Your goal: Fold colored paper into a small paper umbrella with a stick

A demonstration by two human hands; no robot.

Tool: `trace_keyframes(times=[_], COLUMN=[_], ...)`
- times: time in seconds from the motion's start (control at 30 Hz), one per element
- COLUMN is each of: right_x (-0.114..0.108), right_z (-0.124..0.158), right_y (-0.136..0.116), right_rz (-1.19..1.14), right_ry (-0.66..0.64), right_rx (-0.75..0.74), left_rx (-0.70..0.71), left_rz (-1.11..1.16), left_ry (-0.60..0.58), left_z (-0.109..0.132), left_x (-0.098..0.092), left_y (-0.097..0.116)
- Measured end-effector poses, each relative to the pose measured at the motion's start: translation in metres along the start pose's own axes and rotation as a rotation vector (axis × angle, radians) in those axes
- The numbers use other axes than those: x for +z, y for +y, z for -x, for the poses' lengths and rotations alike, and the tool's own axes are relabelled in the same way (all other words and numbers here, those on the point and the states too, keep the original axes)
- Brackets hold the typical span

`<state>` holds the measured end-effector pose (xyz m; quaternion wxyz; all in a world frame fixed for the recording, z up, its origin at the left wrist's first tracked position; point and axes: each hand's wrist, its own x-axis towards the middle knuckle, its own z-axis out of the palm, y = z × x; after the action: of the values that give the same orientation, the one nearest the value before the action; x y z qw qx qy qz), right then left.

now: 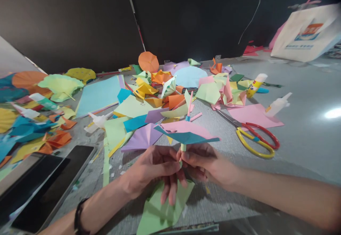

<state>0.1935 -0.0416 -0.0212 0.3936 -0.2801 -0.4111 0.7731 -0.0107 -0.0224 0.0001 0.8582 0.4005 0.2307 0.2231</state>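
Note:
Between my two hands stands a small paper umbrella (190, 132), pink on top and blue beneath, with a rolled pink paper stick through its middle. My right hand (206, 160) pinches the stick just below a pale green paper ring (183, 147). The thumb and fingers of my left hand (160, 169) close on the stick's lower end, where a bit of green shows. Under my left fingers lies a folded light green paper sheet (165, 206). A purple pleated paper piece (144, 137) is left of the umbrella.
Scissors (255, 139) with red and yellow handles lie to the right, by pink paper (255, 116), a glue stick (257, 85) and a glue bottle (278, 105). Phones (55, 188) lie at left. Paper scraps (145, 87) heap behind; a white bag (306, 32) stands far right.

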Motion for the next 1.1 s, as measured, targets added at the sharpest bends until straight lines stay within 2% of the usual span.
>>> trace_keyframes(times=[0.4,0.63,0.9,1.1], right_x=[0.0015,0.0037,0.0076,0.0076], right_z=[0.0008,0.0044,0.0015,0.0020], right_y=[-0.0023,-0.0050,-0.0078,-0.0078], right_rz=[-0.026,-0.056,-0.048,-0.033], right_ry=[-0.034,-0.104,-0.031,-0.028], right_rx=[0.017,0.024,0.008,0.007], left_rx=[0.012,0.002,0.022,0.015], left_rz=[-0.073,-0.037,-0.092,-0.088], left_ry=[0.043,-0.045,0.035,0.028], left_z=[0.0002,-0.0008,-0.0004,-0.0005], left_x=[0.0035,0.0040,0.0043,0.0024], left_y=[-0.0007,0.0018,-0.0003,-0.0020])
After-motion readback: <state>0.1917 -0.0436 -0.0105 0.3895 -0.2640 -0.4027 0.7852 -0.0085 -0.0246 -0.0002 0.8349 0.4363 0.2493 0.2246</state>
